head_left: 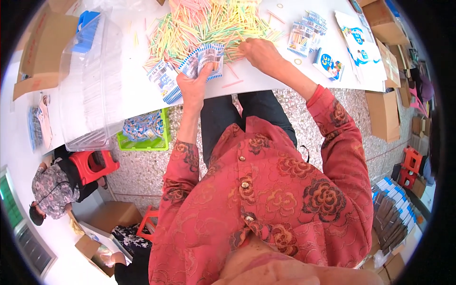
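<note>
So the left hand [194,88] has its fingers clamped round a fanned bunch of small blue-and-white printed packets [205,59], held just above the near edge of the white surface [266,80]. The right hand [260,53] is down on the edge of the big heap of pastel sticks [209,23]; its fingers look curled in, like they're pinching a few sticks, but I honestly can't tell from here if anything's actually between them.

What I'd worry about: that fan of packets is only pinched at the bottom, so it looks likely to splay and drop a couple off the edge onto the speckled floor [332,109] or into the person's lap. More packets [162,80] are lying flat right beside the hand, half hanging near the rim, so a nudge of the wrist could send those over too. A few loose sticks [232,83] already sit right at the edge, and those would roll off easily.

Room-wise it's tight on the left. A clear plastic bin [92,80] sits close to the heap on that side, and a green tray [145,133] sits below the rim. On the right there's some bare surface between the heap and the stacked packets [308,31] and the blue-printed bags [356,45], so that's the freer side for the arm to swing. Cardboard boxes [382,114] crowd the floor beyond.
</note>
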`<state>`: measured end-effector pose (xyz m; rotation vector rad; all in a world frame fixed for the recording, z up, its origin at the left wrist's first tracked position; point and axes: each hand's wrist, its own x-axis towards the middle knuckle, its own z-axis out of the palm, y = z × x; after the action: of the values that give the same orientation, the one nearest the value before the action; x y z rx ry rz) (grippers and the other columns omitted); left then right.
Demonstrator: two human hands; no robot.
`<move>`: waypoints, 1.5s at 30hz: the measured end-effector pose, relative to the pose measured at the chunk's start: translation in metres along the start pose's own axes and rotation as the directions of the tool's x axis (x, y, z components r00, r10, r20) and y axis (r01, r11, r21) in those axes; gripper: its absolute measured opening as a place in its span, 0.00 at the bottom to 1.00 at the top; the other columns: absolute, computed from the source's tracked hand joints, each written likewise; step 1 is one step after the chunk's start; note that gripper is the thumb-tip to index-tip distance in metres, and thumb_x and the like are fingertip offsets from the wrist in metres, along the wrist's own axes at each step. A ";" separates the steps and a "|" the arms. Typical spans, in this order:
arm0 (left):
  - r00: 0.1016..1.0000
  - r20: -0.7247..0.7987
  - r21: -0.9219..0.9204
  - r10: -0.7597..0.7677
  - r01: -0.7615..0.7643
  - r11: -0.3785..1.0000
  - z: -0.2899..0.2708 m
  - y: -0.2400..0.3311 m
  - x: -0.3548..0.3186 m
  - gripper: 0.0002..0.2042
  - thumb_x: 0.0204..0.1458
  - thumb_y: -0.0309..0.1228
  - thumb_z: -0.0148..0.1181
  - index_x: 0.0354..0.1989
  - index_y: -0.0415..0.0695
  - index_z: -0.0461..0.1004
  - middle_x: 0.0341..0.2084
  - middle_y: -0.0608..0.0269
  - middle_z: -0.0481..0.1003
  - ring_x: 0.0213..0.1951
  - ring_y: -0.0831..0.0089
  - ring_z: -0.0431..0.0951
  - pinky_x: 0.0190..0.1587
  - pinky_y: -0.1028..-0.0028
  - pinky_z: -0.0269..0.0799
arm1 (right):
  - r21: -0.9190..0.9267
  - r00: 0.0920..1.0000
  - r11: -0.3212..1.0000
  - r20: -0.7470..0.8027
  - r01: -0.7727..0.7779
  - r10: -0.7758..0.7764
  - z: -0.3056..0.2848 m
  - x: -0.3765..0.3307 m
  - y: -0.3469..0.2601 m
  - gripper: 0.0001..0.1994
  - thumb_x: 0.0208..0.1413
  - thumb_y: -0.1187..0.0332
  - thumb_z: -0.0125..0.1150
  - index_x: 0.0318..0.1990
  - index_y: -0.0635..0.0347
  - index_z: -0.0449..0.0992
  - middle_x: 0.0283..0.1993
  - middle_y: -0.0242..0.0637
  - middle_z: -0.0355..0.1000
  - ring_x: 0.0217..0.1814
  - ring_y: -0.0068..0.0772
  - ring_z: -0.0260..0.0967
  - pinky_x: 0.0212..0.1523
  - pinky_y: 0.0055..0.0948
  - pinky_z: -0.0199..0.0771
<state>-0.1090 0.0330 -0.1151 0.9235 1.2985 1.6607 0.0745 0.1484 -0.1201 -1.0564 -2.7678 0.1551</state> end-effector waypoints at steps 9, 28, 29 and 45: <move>0.995 0.088 -0.020 -0.051 0.053 0.998 0.006 -0.001 -0.001 0.10 0.46 0.24 0.64 0.38 0.35 0.77 0.31 0.64 0.78 0.33 0.80 0.76 0.39 0.79 0.70 | 0.749 0.966 0.659 -0.112 -0.073 0.235 -0.062 0.007 0.015 0.08 0.54 0.67 0.59 0.29 0.63 0.76 0.25 0.24 0.71 0.27 0.11 0.66 0.27 0.17 0.66; 0.994 0.100 -0.139 -0.039 0.053 0.989 0.025 0.004 -0.002 0.11 0.47 0.23 0.63 0.40 0.36 0.76 0.33 0.64 0.78 0.34 0.79 0.76 0.41 0.78 0.71 | 0.985 0.987 0.169 -0.007 -0.020 0.161 -0.055 0.014 -0.024 0.06 0.54 0.70 0.59 0.29 0.63 0.75 0.38 0.33 0.76 0.42 0.18 0.70 0.42 0.20 0.69; 0.993 0.109 -0.144 -0.046 0.061 0.988 0.027 0.003 -0.001 0.11 0.47 0.23 0.63 0.40 0.36 0.76 0.33 0.64 0.78 0.34 0.79 0.76 0.41 0.78 0.71 | 0.982 0.988 0.184 0.013 -0.042 0.154 -0.052 0.016 -0.023 0.06 0.55 0.69 0.59 0.30 0.62 0.76 0.40 0.34 0.75 0.45 0.19 0.69 0.44 0.21 0.68; 0.991 0.109 -0.230 -0.075 0.098 0.968 0.043 -0.017 0.006 0.13 0.47 0.20 0.61 0.44 0.37 0.73 0.37 0.63 0.76 0.37 0.78 0.76 0.41 0.77 0.72 | 0.812 0.985 0.581 -0.143 0.060 0.098 -0.075 -0.036 0.005 0.22 0.61 0.60 0.46 0.62 0.55 0.60 0.60 0.40 0.62 0.64 0.39 0.56 0.62 0.35 0.56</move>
<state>-0.0695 0.0572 -0.1226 0.7860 1.0349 1.6371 0.1192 0.1302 -0.0524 -0.7583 -2.0690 1.1615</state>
